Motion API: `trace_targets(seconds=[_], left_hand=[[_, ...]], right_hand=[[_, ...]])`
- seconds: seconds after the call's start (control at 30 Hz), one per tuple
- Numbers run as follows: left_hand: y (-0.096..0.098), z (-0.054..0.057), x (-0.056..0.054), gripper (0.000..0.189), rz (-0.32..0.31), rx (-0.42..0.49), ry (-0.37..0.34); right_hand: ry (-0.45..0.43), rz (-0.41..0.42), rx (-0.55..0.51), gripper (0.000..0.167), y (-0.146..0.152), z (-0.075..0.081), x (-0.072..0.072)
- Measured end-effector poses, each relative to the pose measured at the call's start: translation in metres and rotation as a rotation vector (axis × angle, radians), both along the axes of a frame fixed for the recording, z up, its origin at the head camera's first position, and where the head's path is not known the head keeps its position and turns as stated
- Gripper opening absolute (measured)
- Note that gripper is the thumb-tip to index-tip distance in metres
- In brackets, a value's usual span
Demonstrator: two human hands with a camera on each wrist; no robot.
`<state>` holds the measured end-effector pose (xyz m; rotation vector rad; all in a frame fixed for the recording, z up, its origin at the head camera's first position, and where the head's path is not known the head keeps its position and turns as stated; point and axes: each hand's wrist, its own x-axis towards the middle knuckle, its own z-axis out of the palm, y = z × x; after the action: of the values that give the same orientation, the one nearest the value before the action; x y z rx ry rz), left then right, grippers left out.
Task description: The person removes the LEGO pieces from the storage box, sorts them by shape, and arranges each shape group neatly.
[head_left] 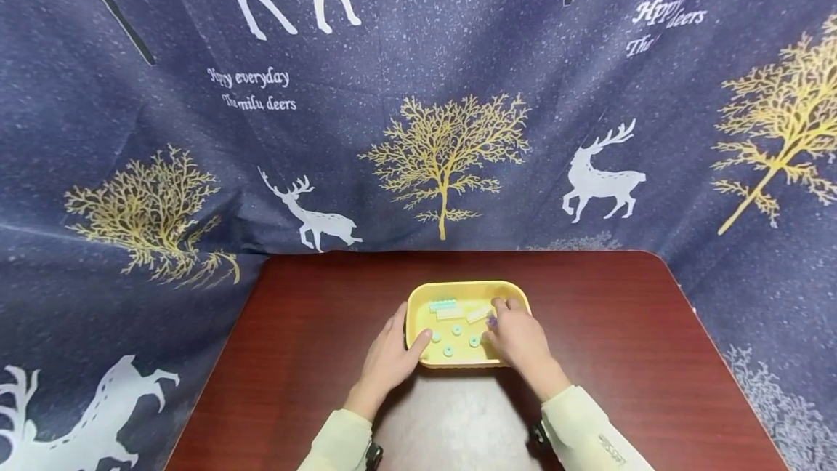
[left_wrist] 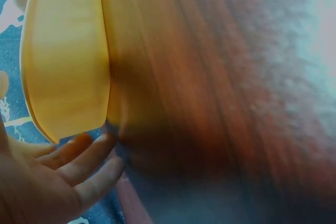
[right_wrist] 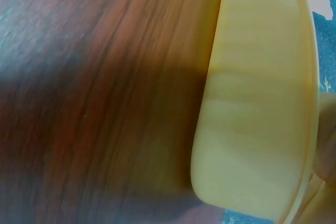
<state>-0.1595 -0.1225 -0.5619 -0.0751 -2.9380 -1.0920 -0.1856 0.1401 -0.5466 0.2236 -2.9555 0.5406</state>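
A yellow bin (head_left: 461, 363) stands on the table, with small pieces inside. My left hand (head_left: 391, 356) holds its left end, thumb over the rim and fingers along the outside; in the left wrist view, those fingers (left_wrist: 86, 166) lie by the bin's corner. My right hand (head_left: 519, 336) reaches into the bin's right side. A small purple piece (head_left: 492, 320) shows between its thumb and fingers; whether they pinch it is hidden. Left of it lie a teal ridged block (head_left: 442, 305), a cream block (head_left: 449, 314), another cream block (head_left: 479, 314) and several pale green rings (head_left: 457, 330).
The dark red wooden table (head_left: 588, 311) extends around the bin, with a bright glare at its near side. A blue curtain (head_left: 418, 35) printed with deer and trees hangs behind the table and at both sides. Dark bands show at both cuffs.
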Motion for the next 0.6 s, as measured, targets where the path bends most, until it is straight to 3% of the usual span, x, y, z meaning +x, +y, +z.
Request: trace_targets(seconds=[0.3, 0.6], left_hand=[[0.005, 0.001, -0.01, 0.082, 0.04, 0.056, -0.025], [0.007, -0.004, -0.018, 0.047, 0.13, 0.218, 0.009]], right_hand=[[-0.048, -0.024, 0.02, 0.047, -0.006, 0.001, -0.003], [-0.061, -0.033, 0.035, 0.038, -0.011, -0.003, -0.004]])
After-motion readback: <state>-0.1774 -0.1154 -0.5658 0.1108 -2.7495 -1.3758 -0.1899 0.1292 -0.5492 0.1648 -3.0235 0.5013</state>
